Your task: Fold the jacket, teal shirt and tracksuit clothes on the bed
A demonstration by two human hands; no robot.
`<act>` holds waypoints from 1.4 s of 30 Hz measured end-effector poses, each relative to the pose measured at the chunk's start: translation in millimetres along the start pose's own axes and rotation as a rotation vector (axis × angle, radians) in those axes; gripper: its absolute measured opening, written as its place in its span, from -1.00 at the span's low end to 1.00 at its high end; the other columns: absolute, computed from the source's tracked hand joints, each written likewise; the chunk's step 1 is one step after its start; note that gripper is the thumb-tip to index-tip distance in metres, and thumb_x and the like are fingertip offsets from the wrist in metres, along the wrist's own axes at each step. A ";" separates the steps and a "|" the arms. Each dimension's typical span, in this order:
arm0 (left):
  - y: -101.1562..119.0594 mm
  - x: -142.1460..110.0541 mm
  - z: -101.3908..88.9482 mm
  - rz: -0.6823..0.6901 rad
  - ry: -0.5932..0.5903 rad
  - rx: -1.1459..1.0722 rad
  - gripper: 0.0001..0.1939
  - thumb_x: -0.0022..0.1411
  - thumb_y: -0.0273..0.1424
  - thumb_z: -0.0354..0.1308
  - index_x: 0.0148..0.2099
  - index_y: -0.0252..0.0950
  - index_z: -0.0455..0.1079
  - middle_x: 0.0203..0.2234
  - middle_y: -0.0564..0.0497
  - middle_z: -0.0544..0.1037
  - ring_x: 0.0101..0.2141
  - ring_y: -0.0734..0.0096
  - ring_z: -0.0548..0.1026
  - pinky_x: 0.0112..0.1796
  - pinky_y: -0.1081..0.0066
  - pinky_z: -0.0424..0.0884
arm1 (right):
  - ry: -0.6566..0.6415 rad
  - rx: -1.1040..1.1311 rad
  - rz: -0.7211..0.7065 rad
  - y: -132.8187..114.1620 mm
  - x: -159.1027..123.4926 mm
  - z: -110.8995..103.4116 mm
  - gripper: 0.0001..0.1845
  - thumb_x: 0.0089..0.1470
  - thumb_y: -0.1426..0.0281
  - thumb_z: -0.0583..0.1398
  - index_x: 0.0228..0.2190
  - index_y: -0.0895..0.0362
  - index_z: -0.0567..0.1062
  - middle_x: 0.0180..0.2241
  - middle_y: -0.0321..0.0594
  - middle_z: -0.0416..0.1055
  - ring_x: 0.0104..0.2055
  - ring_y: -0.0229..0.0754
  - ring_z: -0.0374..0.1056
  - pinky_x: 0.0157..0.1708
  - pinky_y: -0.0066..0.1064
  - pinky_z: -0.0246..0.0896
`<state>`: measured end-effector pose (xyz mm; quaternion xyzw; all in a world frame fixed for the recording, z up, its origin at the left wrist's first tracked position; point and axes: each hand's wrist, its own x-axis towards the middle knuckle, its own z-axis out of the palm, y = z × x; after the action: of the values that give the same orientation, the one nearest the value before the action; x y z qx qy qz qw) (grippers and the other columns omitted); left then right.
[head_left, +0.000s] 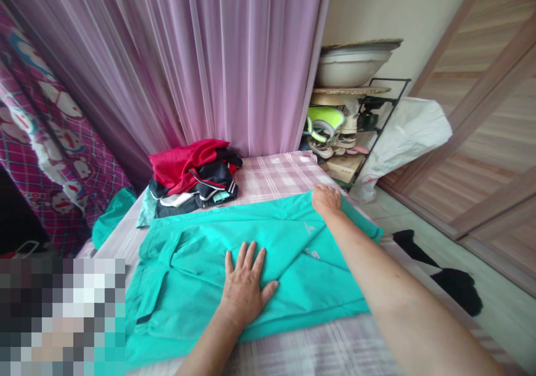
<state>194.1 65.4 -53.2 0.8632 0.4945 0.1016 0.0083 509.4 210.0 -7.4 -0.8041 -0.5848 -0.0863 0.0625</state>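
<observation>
A teal jacket [201, 264] lies spread over a plaid-covered surface [272, 175], with small pale logos and what look like cuff tabs at its left end. My left hand [245, 289] rests flat on the middle of it, fingers spread. At the far right edge of the cloth, my right hand [326, 200] has its fingers curled over the fabric; the fingertips are partly hidden. Several diagonal creases run across the cloth between and around my hands.
Behind the jacket sits a heap of red and black clothes [192, 172] before a purple curtain [251, 57]. A rack [396, 102] with basins and shoes stands at right, near a white bag [410, 136]. Black cloth [456, 289] lies on the floor. The lower left is pixelated.
</observation>
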 end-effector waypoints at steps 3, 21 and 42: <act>-0.3 -0.4 -0.3 0.005 0.006 0.012 -0.25 0.29 0.10 -0.06 0.42 -0.10 0.04 0.36 -0.13 0.16 0.33 -0.13 0.08 0.24 -0.30 -0.05 | -0.089 -0.013 -0.066 8.4 18.1 -5.3 -0.52 0.26 0.39 -0.05 0.08 0.02 0.51 0.16 -0.06 0.39 0.17 0.07 0.24 0.12 -0.07 0.10; 0.5 -1.3 -2.5 0.008 -0.044 -0.002 -0.25 0.31 0.09 -0.09 0.43 -0.10 0.01 0.38 -0.13 0.12 0.34 -0.14 0.05 0.22 -0.36 -0.05 | -0.367 -0.004 -0.267 -17.1 48.1 -0.1 -0.75 0.11 0.22 0.22 -0.18 -0.05 0.62 -0.03 -0.19 0.55 0.02 0.01 0.40 0.04 -0.12 0.14; 1.6 -1.3 1.4 0.001 -0.001 0.010 -0.24 0.30 0.11 -0.07 0.42 -0.10 0.02 0.37 -0.14 0.14 0.33 -0.16 0.06 0.22 -0.34 -0.04 | -0.138 0.025 -0.185 -28.4 -3.5 29.4 -0.35 0.33 0.12 -0.16 0.30 0.14 0.21 0.35 -0.08 0.10 0.38 -0.04 -0.05 0.33 -0.04 -0.27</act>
<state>195.1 63.7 -54.6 0.8636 0.4944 0.0989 0.0043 483.2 221.4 -36.9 -0.7499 -0.6604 -0.0288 0.0240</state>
